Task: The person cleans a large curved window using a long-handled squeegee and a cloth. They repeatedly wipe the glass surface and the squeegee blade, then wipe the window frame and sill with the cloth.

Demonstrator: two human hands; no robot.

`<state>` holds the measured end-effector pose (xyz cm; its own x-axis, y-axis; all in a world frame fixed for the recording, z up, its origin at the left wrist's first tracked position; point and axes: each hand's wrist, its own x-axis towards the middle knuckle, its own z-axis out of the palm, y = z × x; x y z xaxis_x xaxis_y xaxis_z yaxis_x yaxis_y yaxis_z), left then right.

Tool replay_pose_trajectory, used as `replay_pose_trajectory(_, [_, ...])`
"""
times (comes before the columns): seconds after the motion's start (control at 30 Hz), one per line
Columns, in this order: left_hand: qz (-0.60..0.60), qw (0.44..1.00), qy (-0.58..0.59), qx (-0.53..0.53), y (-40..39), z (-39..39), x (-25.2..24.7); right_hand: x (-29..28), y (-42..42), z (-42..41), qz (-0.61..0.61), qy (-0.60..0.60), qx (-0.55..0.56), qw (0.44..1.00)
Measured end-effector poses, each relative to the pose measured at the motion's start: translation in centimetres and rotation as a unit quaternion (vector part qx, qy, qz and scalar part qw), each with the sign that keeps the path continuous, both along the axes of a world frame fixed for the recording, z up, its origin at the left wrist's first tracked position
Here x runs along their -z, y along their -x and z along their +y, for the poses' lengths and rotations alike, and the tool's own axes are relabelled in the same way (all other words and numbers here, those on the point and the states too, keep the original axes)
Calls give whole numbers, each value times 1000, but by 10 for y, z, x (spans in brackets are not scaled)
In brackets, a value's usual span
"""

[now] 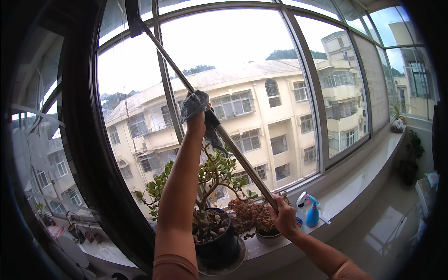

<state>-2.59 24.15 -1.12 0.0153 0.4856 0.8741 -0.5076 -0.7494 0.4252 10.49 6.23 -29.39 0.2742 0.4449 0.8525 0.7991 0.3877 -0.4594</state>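
Note:
A telescopic metal pole (239, 154) slants across the view, its dark wide head (134, 19) up at the window frame at the top left. My left hand (196, 108) grips the pole near its middle, with a wet-looking grey-blue cloth (194, 104) bunched around the grip and one end hanging down. Lower right, my right hand (282, 214) is closed around the pole's bottom end. The large window pane (241, 52) lies behind the pole. Whether the head touches the glass, I cannot tell.
Below my arms, a jade plant in a dark pot (218, 241) and a reddish succulent in a pale pot (269, 238) stand on the white sill (344, 189). Right of them is a blue spray bottle (312, 215) beside a clear one. A dark door frame (84, 140) rises at the left.

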Motion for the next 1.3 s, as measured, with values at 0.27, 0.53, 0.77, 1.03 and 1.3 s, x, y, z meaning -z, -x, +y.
replay_pose_trajectory(0.27, [25, 981, -113, -156, 7, 50, -27, -27, -5, 21, -25, -3, 47, 999])
replay_pose_trajectory(0.53, [26, 998, -3, -49, -28, 45, -44, -41, -53, 22, -54, -64, 148, 985])
replay_pose_trajectory(0.77, [-6, 986, 54, 157, -64, -9, -45, -56, -90, -4, -67, -72, 235, 967])
replay_pose_trajectory(1.03, [3, 980, 41, 197, -94, -28, -42, -48, -110, -20, -77, -100, 274, 953])
replay_pose_trajectory(1.3, [6, 985, 58, 164, -85, -34, -15, -23, -96, -29, -37, -75, 191, 978])
